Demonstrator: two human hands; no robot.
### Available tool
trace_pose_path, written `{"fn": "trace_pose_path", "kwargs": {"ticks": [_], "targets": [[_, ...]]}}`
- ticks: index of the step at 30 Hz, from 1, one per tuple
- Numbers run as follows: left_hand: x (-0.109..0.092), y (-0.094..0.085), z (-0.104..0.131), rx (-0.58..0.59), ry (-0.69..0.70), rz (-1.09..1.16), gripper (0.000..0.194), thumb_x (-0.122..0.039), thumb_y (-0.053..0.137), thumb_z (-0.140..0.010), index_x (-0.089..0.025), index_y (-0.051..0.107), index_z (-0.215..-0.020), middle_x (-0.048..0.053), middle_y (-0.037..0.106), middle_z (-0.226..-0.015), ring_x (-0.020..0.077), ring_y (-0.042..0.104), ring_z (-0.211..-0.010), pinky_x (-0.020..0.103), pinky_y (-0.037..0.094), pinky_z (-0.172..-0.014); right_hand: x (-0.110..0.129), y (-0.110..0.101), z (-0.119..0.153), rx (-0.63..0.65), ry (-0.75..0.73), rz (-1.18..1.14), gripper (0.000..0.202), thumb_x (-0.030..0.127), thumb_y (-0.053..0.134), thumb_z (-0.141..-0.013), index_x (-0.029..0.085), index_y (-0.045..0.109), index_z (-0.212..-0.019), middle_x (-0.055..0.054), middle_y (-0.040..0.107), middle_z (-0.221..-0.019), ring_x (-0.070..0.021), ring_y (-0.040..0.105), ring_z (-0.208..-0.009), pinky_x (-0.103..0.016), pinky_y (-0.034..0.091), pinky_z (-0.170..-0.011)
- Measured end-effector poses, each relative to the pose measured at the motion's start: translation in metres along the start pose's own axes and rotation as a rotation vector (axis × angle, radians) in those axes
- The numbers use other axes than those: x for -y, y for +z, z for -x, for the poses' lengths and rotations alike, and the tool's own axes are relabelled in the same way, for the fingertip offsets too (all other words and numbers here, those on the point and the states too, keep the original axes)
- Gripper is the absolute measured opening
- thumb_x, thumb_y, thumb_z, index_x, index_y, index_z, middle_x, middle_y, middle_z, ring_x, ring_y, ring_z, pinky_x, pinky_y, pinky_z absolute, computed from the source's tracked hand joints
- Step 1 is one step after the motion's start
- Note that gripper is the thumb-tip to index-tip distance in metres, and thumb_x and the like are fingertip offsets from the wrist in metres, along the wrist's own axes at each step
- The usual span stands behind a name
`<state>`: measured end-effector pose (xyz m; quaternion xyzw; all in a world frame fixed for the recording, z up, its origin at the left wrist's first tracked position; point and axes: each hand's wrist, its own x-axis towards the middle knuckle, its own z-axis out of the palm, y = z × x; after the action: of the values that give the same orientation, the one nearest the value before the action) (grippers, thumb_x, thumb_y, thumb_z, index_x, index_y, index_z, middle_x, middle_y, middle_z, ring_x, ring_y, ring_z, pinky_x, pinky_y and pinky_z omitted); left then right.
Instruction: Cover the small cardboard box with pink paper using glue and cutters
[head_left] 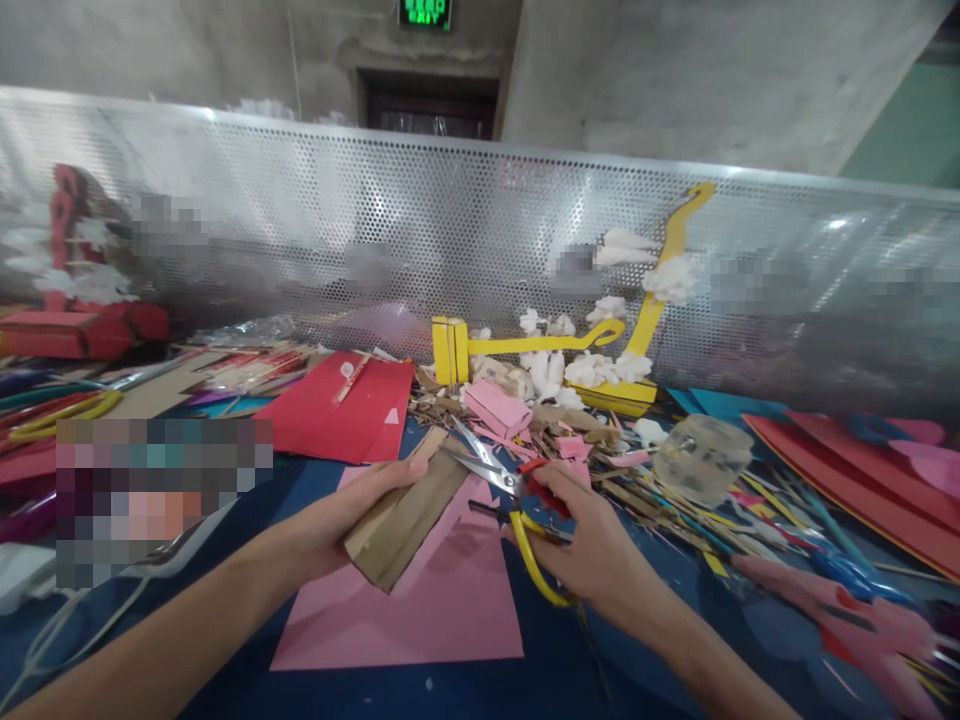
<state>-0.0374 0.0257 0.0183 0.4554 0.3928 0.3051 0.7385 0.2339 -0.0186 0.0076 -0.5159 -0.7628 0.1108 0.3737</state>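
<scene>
Evidently stiff yet light, the folded cardboard (pixel 405 515) sits above the pink paper (pixel 405 620), best gripped along its flat sides; the hands (pixel 390 490) (pixel 592 525) are apart, one clamping it, the other holding open scissors (pixel 510 482).

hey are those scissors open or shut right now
Open: the scissors in the right hand show two blades spread in a narrow V, with a gap between their tips.

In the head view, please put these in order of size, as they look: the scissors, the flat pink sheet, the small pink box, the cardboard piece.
1. Flat pink sheet
2. Cardboard piece and scissors: similar in length, so not ranked between them
3. Small pink box
</scene>
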Motion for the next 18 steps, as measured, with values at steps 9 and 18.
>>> {"fn": "trace_pose_path", "kwargs": {"ticks": [9,18], "targets": [[0.0037,-0.0034,-0.0002,0.065,-0.16,0.099,0.062,-0.065,0.082,-0.072,-0.014,0.079,-0.108,0.012,0.083,-0.106,0.0246,0.076,-0.089,0.031,0.057,-0.081,0.0,0.0034,0.0022,0.013,-0.011,-0.048,0.018,0.02,0.069,-0.082,0.02,0.065,-0.099,-0.008,0.067,-0.105,-0.0233,0.064,-0.092,-0.031,0.052,-0.08],[0.0043,-0.0041,0.0,0.063,-0.193,0.116,0.055,-0.063,0.08,-0.067,-0.014,0.077,-0.092,0.007,0.082,-0.083,0.0213,0.073,-0.073,0.027,0.054,-0.068,0.0002,0.0025,0.0054,0.014,-0.016,-0.023,0.016,0.02,0.071,-0.081,0.02,0.066,-0.097,-0.009,0.068,-0.111,-0.024,0.065,-0.097,-0.03,0.051,-0.079]]}}
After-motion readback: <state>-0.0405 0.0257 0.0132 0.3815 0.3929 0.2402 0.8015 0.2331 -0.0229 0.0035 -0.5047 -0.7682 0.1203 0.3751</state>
